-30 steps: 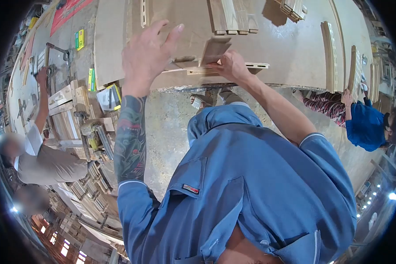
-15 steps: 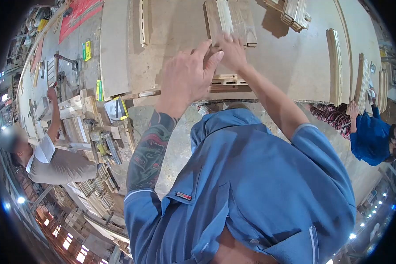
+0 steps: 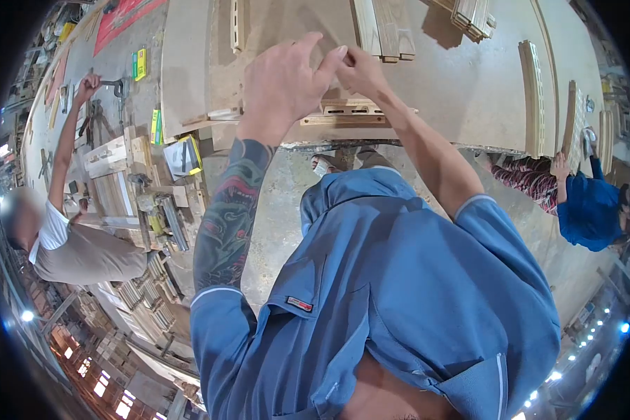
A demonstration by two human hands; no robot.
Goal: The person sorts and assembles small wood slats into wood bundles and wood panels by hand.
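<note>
My left hand [image 3: 281, 82], below a tattooed forearm, hovers above the workbench with thumb and index finger apart. The thumb tip meets or nearly meets the fingers of my right hand [image 3: 363, 72]. Those right fingers are curled into a pinch, and anything small between them is hidden. Just below both hands, a slotted wooden strip [image 3: 353, 110] lies along the bench's near edge, with a plain wooden strip [image 3: 343, 120] beside it. Beyond my right hand rests a group of wooden slats [image 3: 387, 31] side by side.
More slotted strips lie at the upper left [image 3: 237, 24] and right [image 3: 532, 98]. A bundle of slats [image 3: 473, 19] is at the top right. One co-worker [image 3: 84, 241] at the left reaches to a clamp [image 3: 116, 86]. Another person in dark blue [image 3: 589, 213] handles strips at the right.
My right hand has left the slats and curled its fingers near my left thumb. The slats now appear farther up and right. The left co-worker's arm has reached up toward the clamp.
</note>
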